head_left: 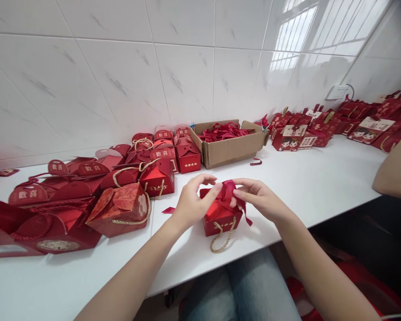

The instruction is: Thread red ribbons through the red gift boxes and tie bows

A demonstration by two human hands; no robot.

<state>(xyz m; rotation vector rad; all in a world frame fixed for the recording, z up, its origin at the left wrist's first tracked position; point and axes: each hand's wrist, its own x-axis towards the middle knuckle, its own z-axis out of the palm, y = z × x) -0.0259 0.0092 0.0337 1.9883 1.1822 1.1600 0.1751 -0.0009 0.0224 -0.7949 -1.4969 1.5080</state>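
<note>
A small red gift box with a gold rope handle stands on the white table near its front edge. A dark red ribbon lies across the box top, with one tail hanging down the right side. My left hand pinches the ribbon from the left. My right hand pinches it from the right. Both hands rest on top of the box with their fingertips close together at the ribbon knot.
Several red gift boxes lie piled at the left. A cardboard box of red ribbons sits by the tiled wall. More boxes line the right back. Another person's arm rests at the right edge. A ribbon scrap lies loose.
</note>
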